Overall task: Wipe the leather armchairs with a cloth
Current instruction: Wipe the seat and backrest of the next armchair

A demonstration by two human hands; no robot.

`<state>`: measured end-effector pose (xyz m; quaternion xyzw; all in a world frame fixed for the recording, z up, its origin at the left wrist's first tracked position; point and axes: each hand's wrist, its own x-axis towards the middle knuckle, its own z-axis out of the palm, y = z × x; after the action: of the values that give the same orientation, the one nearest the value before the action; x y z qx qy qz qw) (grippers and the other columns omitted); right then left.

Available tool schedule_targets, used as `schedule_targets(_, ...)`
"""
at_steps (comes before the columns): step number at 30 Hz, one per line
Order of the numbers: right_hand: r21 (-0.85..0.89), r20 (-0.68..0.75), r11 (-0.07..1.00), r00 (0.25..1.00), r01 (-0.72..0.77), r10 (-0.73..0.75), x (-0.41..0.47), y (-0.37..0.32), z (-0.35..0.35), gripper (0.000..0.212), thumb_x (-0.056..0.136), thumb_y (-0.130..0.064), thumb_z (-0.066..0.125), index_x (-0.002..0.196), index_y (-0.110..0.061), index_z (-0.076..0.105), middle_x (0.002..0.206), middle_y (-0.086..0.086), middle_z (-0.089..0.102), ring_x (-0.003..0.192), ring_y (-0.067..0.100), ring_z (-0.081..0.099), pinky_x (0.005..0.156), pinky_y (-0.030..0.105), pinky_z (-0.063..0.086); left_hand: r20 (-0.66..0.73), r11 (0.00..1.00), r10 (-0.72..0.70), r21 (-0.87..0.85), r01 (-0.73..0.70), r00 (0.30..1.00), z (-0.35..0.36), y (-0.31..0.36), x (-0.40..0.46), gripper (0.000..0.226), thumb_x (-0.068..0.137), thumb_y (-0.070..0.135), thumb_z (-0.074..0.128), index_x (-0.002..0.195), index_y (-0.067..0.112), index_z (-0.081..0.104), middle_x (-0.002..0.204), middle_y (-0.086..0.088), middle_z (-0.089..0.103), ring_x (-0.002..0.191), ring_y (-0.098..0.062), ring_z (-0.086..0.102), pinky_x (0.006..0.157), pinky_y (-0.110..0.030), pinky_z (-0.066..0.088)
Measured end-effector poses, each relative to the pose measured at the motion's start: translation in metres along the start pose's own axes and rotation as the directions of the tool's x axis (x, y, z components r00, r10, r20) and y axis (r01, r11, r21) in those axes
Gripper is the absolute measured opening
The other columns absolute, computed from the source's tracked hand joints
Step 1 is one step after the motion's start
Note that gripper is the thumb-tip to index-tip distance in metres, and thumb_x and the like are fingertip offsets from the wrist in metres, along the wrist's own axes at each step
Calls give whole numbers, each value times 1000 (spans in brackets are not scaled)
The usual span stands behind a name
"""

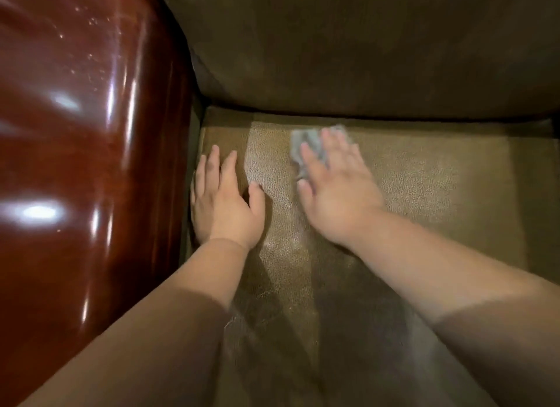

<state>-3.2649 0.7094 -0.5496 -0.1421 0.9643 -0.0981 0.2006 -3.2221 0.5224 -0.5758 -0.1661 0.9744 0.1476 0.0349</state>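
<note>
The right hand (336,191) lies flat with fingers spread on a grey cloth (306,146), pressing it onto the brown leather seat cushion (424,176) of the armchair, near the back of the seat just below the backrest (363,49). The left hand (225,200) rests palm-down on the same cushion, fingers straight and slightly apart, just beside the glossy reddish-brown wooden armrest (85,134). The two hands are apart.

head view, close, looking down onto seat (424,179)
</note>
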Motion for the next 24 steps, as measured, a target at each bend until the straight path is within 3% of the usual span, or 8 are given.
schedule_targets(3, -37, 75, 965, 964, 259, -256, -2, 23, -5, 73, 100, -53, 21, 165, -19, 21, 173, 12, 9, 161, 27, 3, 130, 42, 4, 54, 999, 12, -37, -10, 998, -3, -13, -3, 64, 102, 42, 48, 162, 24, 36, 175, 1, 19, 162, -17, 9, 131, -41, 12)
schedule_targets(7, -35, -68, 990, 989, -137, 134, 0, 74, -19, 72, 99, -48, 24, 159, -10, 34, 165, 17, 32, 154, 33, 25, 129, 46, 15, -7, 998, 38, -51, -39, 999, -2, -18, -3, 66, 100, 43, 44, 162, 23, 38, 175, 1, 21, 162, -16, 9, 132, -38, 10)
schedule_targets(10, 11, -99, 955, 950, -295, 295, 16, 15, -1, 75, 96, -44, 20, 164, -13, 25, 171, 18, 18, 158, 36, 11, 130, 45, 4, -63, 999, 13, -31, -15, 998, 7, -20, -3, 68, 97, 45, 42, 161, 22, 39, 174, 1, 23, 162, -16, 11, 132, -37, 7)
schedule_targets(14, -30, 89, 976, 973, 217, -214, 19, -36, 4, 64, 106, -40, 30, 166, -22, 16, 175, 8, -3, 160, 26, -8, 130, 41, -5, -88, 994, 46, -96, -55, 995, 18, -13, -6, 68, 95, 43, 40, 158, 17, 45, 172, -4, 29, 161, -22, 17, 132, -40, 11)
schedule_targets(16, -53, 100, 950, 948, 309, -302, 10, -5, 0, 62, 107, -40, 34, 165, -23, 20, 175, 6, 2, 161, 23, -4, 131, 42, 0, -105, 992, 61, -107, -72, 993, 19, -14, -7, 66, 96, 41, 40, 157, 16, 47, 171, -5, 31, 161, -24, 19, 132, -42, 12)
schedule_targets(19, -33, -122, 999, 992, -17, 13, -14, 75, 1, 65, 101, -41, 31, 159, -12, 38, 168, 17, 27, 157, 36, 21, 128, 49, 19, -114, 992, 67, -98, -79, 991, 19, -16, -2, 65, 96, 40, 43, 156, 16, 46, 172, -5, 30, 161, -24, 17, 132, -41, 10)
schedule_targets(22, 91, -218, 895, 868, -436, 445, -42, 94, 2, 70, 96, -36, 28, 157, -3, 38, 164, 27, 29, 154, 44, 24, 127, 53, 21, -97, 994, 71, -75, -79, 993, 22, -16, -2, 67, 94, 41, 44, 157, 16, 45, 172, -6, 29, 162, -24, 16, 132, -42, 9)
schedule_targets(24, 69, -268, 902, 863, -426, 428, -56, 38, 26, 70, 95, -34, 30, 158, -6, 39, 164, 28, 30, 153, 47, 25, 126, 58, 22, -56, 995, 57, -75, -62, 997, 21, -15, -4, 68, 95, 42, 43, 158, 18, 43, 173, -5, 27, 162, -22, 14, 132, -41, 8)
